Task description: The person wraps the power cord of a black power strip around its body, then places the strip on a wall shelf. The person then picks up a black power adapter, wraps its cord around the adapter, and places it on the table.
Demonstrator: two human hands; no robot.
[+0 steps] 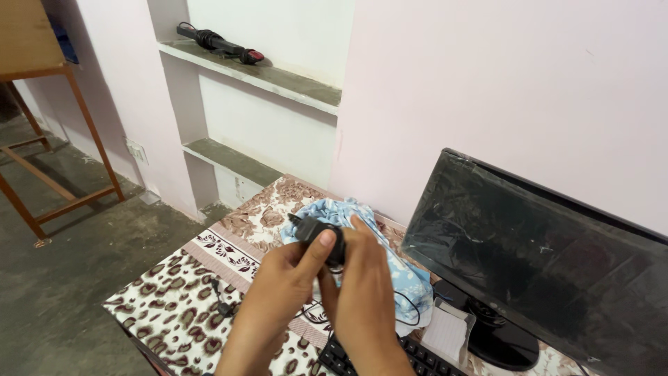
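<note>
Low in the middle of the frame, both hands meet around a small black plug-in adapter (321,235), a blocky matte piece with a thin black cord (407,306) trailing down from it. The left hand (282,282) pinches it with thumb on top, fingers closed on its body; the right hand (362,289) wraps its fingers round the other side. Behind lies a crumpled light-blue cloth (390,268) on a brown floral table cover (181,306). A dark monitor (550,251) stands at right, a black keyboard (424,358) at the bottom edge.
</note>
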